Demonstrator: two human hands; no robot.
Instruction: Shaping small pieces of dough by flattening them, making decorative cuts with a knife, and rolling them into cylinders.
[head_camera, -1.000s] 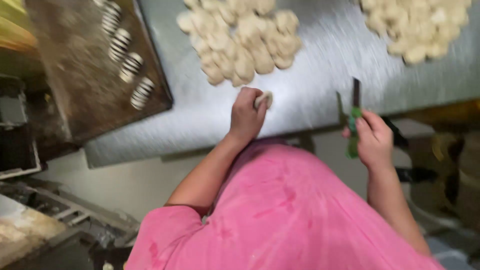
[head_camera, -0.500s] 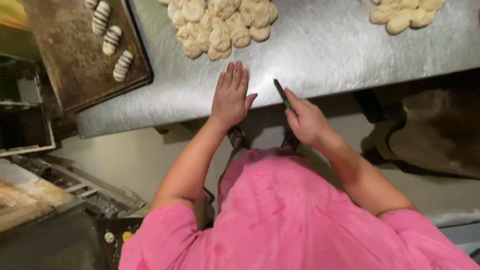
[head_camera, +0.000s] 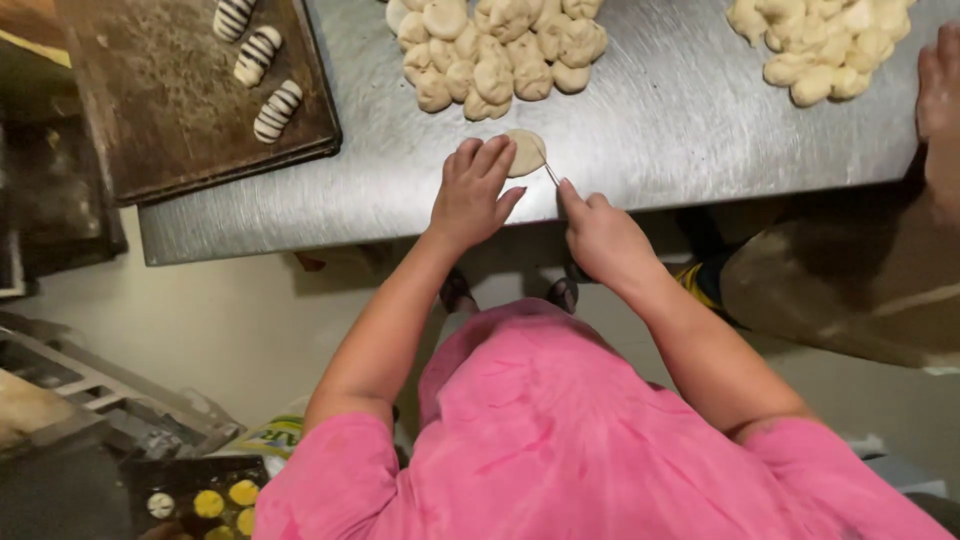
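Steel table (head_camera: 650, 130); left hand (head_camera: 470, 195) flat on dough disc (head_camera: 524, 152); right hand (head_camera: 600, 235) gripping blade (head_camera: 549, 172)

Pink short-sleeved shirt (head_camera: 590, 440), bare forearms

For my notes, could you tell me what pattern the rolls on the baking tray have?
Pale rolls crossed by dark stripes, on the dark tray; seen from the head view.

My steel table (head_camera: 660, 110) carries two heaps of dough lumps, one straight ahead (head_camera: 500, 50) and one far right (head_camera: 825, 45), with a single flattened dough round (head_camera: 524, 152) near the front edge. At its left end sits a dark baking tray (head_camera: 150, 110), apparently resting on the tabletop.
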